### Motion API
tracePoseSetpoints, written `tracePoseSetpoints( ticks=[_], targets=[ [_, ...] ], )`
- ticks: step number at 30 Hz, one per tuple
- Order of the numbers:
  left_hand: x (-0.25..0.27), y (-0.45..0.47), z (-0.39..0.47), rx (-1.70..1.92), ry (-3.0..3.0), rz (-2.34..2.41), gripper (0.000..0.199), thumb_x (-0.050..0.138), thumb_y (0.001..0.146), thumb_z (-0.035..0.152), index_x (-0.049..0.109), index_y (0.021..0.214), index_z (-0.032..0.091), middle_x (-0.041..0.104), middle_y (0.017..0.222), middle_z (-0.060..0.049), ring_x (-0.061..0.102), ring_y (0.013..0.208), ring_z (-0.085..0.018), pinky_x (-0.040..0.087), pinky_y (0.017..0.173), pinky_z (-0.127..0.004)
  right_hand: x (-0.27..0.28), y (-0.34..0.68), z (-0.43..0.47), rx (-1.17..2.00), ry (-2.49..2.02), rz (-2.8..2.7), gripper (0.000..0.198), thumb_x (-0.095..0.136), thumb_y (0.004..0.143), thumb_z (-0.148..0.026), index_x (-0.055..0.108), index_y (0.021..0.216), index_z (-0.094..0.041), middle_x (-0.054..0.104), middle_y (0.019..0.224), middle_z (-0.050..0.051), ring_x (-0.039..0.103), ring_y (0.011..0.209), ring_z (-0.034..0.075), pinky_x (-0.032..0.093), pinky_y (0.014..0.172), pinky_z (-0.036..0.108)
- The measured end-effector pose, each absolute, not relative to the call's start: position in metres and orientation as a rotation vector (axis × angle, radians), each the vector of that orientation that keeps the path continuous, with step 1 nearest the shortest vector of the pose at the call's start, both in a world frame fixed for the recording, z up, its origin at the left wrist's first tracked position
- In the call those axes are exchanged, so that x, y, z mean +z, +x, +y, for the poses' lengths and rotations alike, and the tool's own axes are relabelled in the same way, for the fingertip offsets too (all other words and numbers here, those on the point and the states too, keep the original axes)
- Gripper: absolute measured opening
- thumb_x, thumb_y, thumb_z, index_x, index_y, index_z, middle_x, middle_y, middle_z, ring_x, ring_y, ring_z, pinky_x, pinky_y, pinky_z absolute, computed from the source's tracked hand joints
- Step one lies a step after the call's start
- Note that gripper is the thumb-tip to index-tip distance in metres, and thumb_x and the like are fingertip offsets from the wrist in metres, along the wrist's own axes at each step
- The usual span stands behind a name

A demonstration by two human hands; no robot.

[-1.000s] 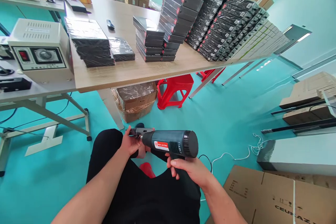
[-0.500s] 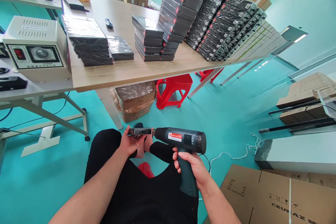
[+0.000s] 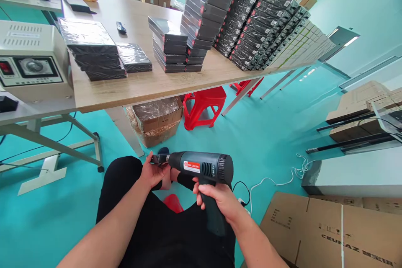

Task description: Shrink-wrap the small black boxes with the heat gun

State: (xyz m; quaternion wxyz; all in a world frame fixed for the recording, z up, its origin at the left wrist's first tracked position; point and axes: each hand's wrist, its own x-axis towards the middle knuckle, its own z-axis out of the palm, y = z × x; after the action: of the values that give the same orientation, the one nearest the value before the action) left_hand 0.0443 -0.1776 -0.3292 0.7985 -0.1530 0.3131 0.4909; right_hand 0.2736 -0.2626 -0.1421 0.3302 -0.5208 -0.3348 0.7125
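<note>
My right hand (image 3: 215, 197) is wrapped round the handle of a dark heat gun (image 3: 201, 165) with a red and white label. The gun lies level over my lap, its nozzle pointing left. In my left hand (image 3: 153, 173) is a flat black box (image 3: 156, 159), gripped by thumb and fingers and seen edge-on. The metal nozzle overlaps the right part of the box in this view; whether they touch I cannot tell.
Stacks of black film-wrapped boxes (image 3: 94, 46) stand on the wooden table (image 3: 150, 86) ahead. A beige control unit (image 3: 31, 56) sits left. Below are a red stool (image 3: 204, 106) and an open carton (image 3: 157, 121). A large cardboard box (image 3: 314, 226) and white cable (image 3: 282, 184) lie right.
The heat gun in my right hand has moved left, bringing its nozzle further over the black box. My left hand keeps hold of the box. The whole view has shifted slightly.
</note>
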Motion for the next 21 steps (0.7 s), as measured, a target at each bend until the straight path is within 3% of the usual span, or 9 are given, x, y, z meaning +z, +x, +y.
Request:
tracePoseSetpoints(
  ticks=[4, 8, 13, 21],
  targets=[
    [-0.325, 0.042, -0.179, 1.083, -0.339, 0.68, 0.041, 0.056, 0.078, 0.049, 0.054, 0.099, 0.013, 0.065, 0.091, -0.016, 0.064, 0.092, -0.032, 0.057, 0.075, -0.047, -0.149, 0.269, -0.258, 1.736, -1.475, -0.832, 0.033, 0.066, 0.073, -0.033, 0.064, 0.099, -0.013, 0.068, 0.08, 0.007, 0.06, 0.06, 0.015, 0.049, 0.052, 0.027],
    [-0.321, 0.037, -0.179, 1.114, -0.347, 0.694, 0.031, 0.054, 0.077, 0.036, 0.056, 0.1, 0.015, 0.066, 0.089, -0.014, 0.065, 0.086, -0.03, 0.057, 0.07, -0.045, -0.157, 0.281, -0.265, 1.861, -1.432, -0.761, 0.035, 0.066, 0.071, -0.033, 0.064, 0.099, -0.012, 0.067, 0.08, 0.008, 0.06, 0.058, 0.016, 0.048, 0.049, 0.027],
    [-0.324, 0.039, -0.177, 1.119, -0.239, 0.685, 0.036, 0.053, 0.064, 0.02, 0.059, 0.099, 0.013, 0.068, 0.087, -0.012, 0.066, 0.079, -0.029, 0.055, 0.07, -0.047, -0.16, 0.298, -0.279, 1.783, -1.338, -0.568, 0.029, 0.06, 0.078, -0.031, 0.064, 0.101, -0.013, 0.064, 0.083, 0.007, 0.058, 0.061, 0.014, 0.046, 0.051, 0.024],
    [-0.338, 0.044, -0.173, 1.129, -0.241, 0.841, 0.036, 0.048, 0.048, 0.013, 0.06, 0.082, 0.013, 0.066, 0.072, -0.01, 0.066, 0.071, -0.029, 0.054, 0.071, -0.049, -0.156, 0.316, -0.296, 1.855, -1.343, -0.54, 0.027, 0.056, 0.081, -0.029, 0.065, 0.102, -0.014, 0.063, 0.084, 0.007, 0.057, 0.062, 0.014, 0.045, 0.052, 0.024]
  ],
)
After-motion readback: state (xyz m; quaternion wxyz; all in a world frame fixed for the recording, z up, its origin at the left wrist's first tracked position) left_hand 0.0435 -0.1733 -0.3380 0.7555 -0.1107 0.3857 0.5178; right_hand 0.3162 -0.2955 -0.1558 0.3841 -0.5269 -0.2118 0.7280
